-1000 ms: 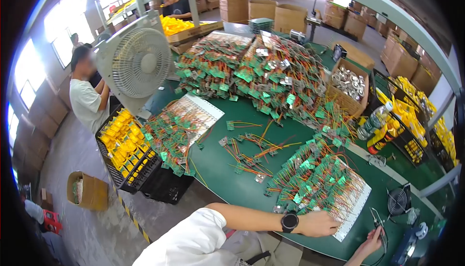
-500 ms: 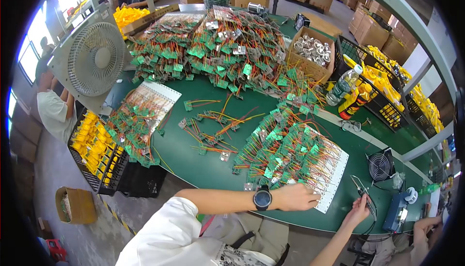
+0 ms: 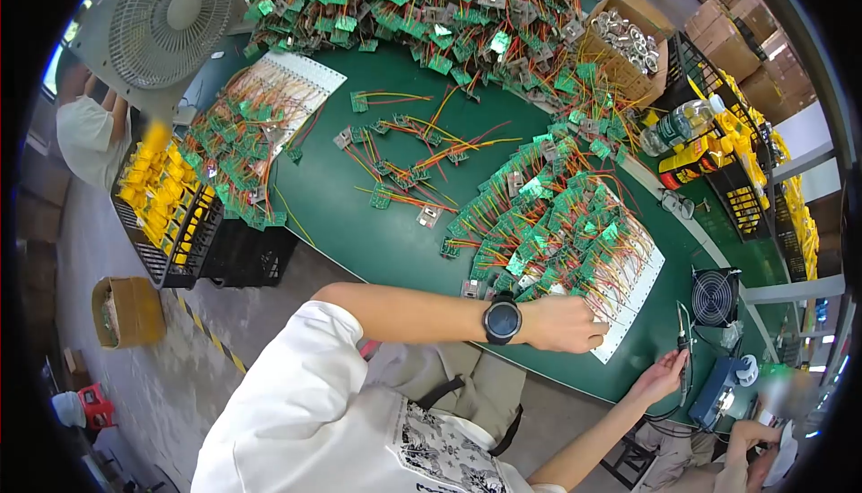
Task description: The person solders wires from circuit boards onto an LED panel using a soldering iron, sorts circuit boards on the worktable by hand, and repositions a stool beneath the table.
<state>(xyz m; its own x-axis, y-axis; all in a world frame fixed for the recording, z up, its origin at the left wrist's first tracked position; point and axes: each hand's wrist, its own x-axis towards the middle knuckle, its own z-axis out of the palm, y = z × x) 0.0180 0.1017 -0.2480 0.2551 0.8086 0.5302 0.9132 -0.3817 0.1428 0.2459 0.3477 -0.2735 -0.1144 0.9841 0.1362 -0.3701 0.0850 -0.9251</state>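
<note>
White card [image 3: 631, 306] at left hand [image 3: 558, 324], grip impossible to tell; wired boards [image 3: 539, 234] heaped just beyond, on counter [image 3: 386, 240]. Holds soldering iron [image 3: 683, 343] in right hand [image 3: 660, 377], well apart from left.

From my end, I count two bare hands — left hand [image 3: 564, 324] and right hand [image 3: 660, 377] — plus one soldering iron [image 3: 684, 344], one wristwatch [image 3: 502, 319], two white perforated sheets [image 3: 616, 340], one large pale fan [image 3: 171, 22], two bottles [image 3: 682, 125], one red stool [image 3: 95, 406] and one green table [image 3: 337, 233]. The wired circuit boards [image 3: 539, 224] overlap too thickly for me to number.
</note>
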